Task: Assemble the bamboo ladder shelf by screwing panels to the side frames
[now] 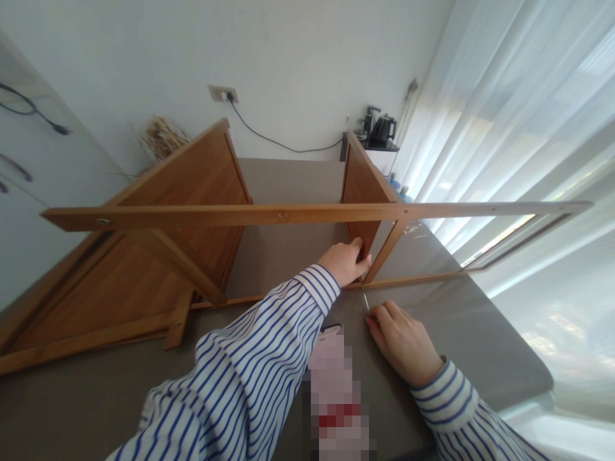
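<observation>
A wooden furniture frame (288, 215) lies on its side on the grey-brown table, its long rails running left to right. My left hand (343, 261) reaches through it, fingers closed around the lower edge of the right-hand wooden panel (369, 173), close to a slanted crosspiece (385, 250). In front of the lower rail, my right hand (401, 339) pinches a thin silver rod (366, 303) whose tip points up towards the rail near that joint. The rest of the rod is hidden in my fingers. At left leans a larger wooden panel (192, 179).
A pink item (331, 358), mostly pixelated, lies between my forearms. A black kettle (383, 129) stands on a small stand at the back right. Sheer curtains (519, 115) hang at right. A cable (278, 146) runs from the wall socket (223, 94). Dried stalks (163, 136) stand behind the left panel.
</observation>
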Demonstrator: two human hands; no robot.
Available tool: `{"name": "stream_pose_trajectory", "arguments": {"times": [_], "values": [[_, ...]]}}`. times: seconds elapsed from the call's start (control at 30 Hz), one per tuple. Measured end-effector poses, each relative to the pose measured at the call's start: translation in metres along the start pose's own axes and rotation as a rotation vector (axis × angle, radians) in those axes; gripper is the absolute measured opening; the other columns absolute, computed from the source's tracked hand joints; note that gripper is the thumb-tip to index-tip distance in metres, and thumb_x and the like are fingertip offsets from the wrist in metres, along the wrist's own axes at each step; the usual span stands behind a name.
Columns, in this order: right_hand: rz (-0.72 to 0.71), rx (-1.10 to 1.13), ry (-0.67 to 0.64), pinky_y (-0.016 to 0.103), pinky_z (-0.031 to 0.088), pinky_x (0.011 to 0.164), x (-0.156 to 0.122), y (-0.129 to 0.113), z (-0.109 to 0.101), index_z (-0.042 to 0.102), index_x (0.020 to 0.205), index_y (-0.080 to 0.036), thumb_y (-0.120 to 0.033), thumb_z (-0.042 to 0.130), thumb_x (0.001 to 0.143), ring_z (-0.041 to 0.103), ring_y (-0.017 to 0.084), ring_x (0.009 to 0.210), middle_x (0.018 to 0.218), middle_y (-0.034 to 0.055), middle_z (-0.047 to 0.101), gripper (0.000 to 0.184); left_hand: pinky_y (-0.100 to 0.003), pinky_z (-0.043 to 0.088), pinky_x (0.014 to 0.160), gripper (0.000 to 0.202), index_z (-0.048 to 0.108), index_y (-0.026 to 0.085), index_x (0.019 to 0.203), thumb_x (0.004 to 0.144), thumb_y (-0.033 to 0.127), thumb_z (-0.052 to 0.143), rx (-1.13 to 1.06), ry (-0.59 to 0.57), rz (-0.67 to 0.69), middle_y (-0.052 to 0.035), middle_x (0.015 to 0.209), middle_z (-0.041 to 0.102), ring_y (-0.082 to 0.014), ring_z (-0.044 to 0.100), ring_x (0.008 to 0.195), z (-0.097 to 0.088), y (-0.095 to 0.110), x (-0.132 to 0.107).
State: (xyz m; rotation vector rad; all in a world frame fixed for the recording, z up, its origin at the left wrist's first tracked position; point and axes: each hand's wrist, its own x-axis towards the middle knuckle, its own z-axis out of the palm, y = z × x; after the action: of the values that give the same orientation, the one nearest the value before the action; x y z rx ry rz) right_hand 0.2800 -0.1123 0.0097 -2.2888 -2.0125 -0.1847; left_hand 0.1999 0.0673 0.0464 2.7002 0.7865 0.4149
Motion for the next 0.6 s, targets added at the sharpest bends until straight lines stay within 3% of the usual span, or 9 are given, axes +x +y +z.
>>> {"name": "stream_pose_trajectory", "arguments": {"times": [0.2, 0.6], "values": [[0.054, 0.02, 0.048, 0.024, 0.03, 0.055, 0.0043, -0.0015, -0.0023, 0.061, 0.086, -0.02, -0.028, 0.039, 0.091, 0.053, 0.014, 0.076, 0.082, 0.0046, 0.055, 0.024, -0.029, 0.048, 0.064, 0.032, 0.052, 0.019, 0.097, 0.086, 0.046, 0.038, 0.02, -0.003, -0.024, -0.0068, 0.082, 0.067, -0.022, 0.065, 0.075, -0.0012, 0.0014, 0.0003], [0.085, -0.062, 0.06, 0.025, 0.024, 0.049, 0.0054, -0.0082, -0.0028, 0.063, 0.084, -0.021, -0.027, 0.042, 0.09, 0.053, 0.013, 0.076, 0.084, 0.0039, 0.057, 0.023, -0.029, 0.047, 0.062, 0.03, 0.052, 0.02, 0.095, 0.086, 0.045, 0.038, 0.004, 0.0, 0.003, -0.0058, 0.08, 0.066, -0.0221, 0.065, 0.074, 0.0021, 0.0007, 0.0004]]}}
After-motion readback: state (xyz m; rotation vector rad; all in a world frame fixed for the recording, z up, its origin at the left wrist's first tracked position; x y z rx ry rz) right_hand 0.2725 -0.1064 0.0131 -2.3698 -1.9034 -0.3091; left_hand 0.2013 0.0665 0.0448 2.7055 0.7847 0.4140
